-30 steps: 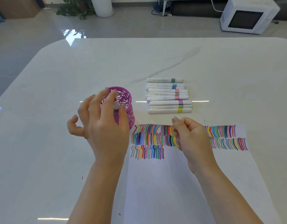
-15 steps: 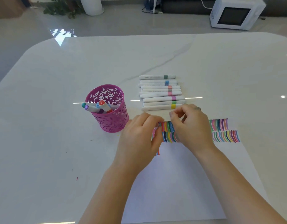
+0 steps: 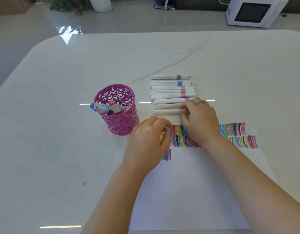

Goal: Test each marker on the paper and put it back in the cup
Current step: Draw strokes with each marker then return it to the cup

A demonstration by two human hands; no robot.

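Nearest, at lower centre, a white paper [image 3: 188,191] lies flat on the table [image 3: 44,149], its far edge filled with rows of short coloured strokes [image 3: 238,137]. The left hand [image 3: 149,141] rests over the left end of the strokes, fingers curled and thumb and forefinger tips close together; whether it pinches anything I cannot tell. Just right of it, the right hand [image 3: 200,122] reaches past the paper's far edge, thumb and forefinger pinching the right end of the nearest marker [image 3: 167,112], which lies flat on the table with a bit of yellow showing by the fingers. Left of centre, a pink cut-out cup [image 3: 119,122] stands upright, near the left hand but apart from it, with several capped markers [image 3: 102,108] leaning toward its left rim. Beyond the nearest marker, a row [image 3: 171,92] of white pens lies side by side, banded green, blue and pink. Farther off, on the floor at upper right, sits a white microwave [image 3: 253,11], and a white pot [image 3: 100,3] stands at the top, left of centre
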